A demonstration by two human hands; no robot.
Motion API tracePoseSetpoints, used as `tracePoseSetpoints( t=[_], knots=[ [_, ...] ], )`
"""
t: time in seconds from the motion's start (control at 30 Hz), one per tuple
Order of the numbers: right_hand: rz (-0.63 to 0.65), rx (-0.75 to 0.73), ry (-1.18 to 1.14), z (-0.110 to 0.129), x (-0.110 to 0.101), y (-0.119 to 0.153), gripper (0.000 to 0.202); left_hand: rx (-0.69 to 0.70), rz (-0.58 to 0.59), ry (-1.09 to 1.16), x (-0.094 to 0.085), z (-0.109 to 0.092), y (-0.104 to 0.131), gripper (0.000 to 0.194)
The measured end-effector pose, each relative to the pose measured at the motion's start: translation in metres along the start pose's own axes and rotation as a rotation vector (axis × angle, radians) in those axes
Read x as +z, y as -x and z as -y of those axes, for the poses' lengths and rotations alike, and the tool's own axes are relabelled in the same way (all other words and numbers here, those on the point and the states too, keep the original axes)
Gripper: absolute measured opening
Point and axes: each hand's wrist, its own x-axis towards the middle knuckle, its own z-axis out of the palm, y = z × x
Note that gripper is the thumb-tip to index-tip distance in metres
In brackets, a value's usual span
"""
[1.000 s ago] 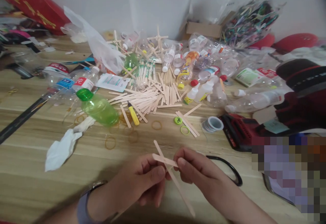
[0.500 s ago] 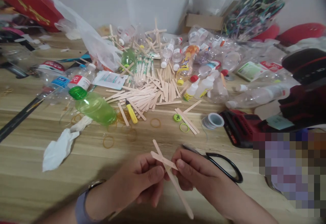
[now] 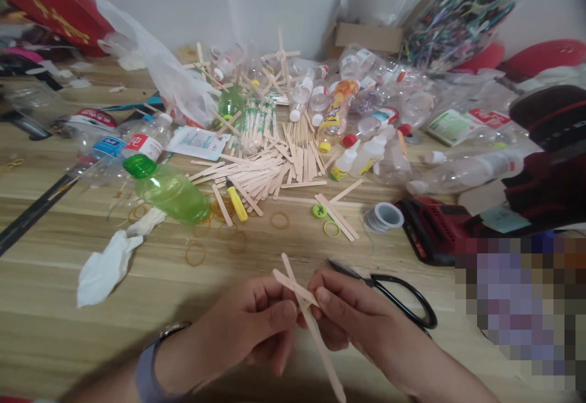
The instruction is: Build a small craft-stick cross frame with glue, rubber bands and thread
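Two flat wooden sticks (image 3: pixel 319 339) cross each other between my hands, a long one running down toward the lower edge and a shorter one over its upper part. My left hand (image 3: pixel 263 317) is closed at the crossing, thumb and fingers pinching the sticks from the left. My right hand (image 3: pixel 350 308) pinches the right end of the short stick. Black-handled scissors (image 3: pixel 405 293) lie just behind my right hand, partly hidden by it. Whether a rubber band sits at the crossing is too small to tell.
Loose wooden sticks (image 3: pixel 260 174) are heaped mid-table, with a yellow screwdriver (image 3: pixel 237 200) and green bottle (image 3: pixel 171 195) in front. A wire spool (image 3: pixel 383 217) and red-black power tool (image 3: pixel 439 229) stand right. Crumpled tissue (image 3: pixel 107 268) lies left; plastic bottles fill the back.
The long stick has turned slightly, its upper end shifting right and its lower end shifting left. Both hands keep nearly the same place and grip.
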Motion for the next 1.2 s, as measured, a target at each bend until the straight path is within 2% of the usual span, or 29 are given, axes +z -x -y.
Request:
tracePoseSetpoints(
  t=[0.3,0.47,0.63,0.93,1.1,1.2],
  knots=[
    [0.061,-0.007,0.051,0.003,-0.002,0.002,0.047,0.054,0.06,-0.023,-0.003,0.0,-0.002,0.047],
    [0.137,0.044,-0.12,-0.004,-0.005,0.0,0.047,0.119,0.134,0.019,-0.002,-0.002,-0.001,0.04],
    [0.131,0.096,-0.207,-0.006,-0.002,0.0,0.045,0.101,0.129,0.016,-0.001,-0.005,0.0,0.039],
    [0.125,0.07,0.009,-0.002,-0.008,-0.003,0.05,0.048,0.063,-0.094,-0.002,-0.006,0.001,0.048],
    [0.17,0.075,0.056,-0.002,-0.011,-0.004,0.051,-0.035,0.019,-0.156,-0.003,-0.007,0.004,0.039],
    [0.157,0.059,0.072,-0.003,-0.01,-0.006,0.051,-0.018,0.026,-0.166,-0.003,-0.007,0.005,0.038]
  ],
)
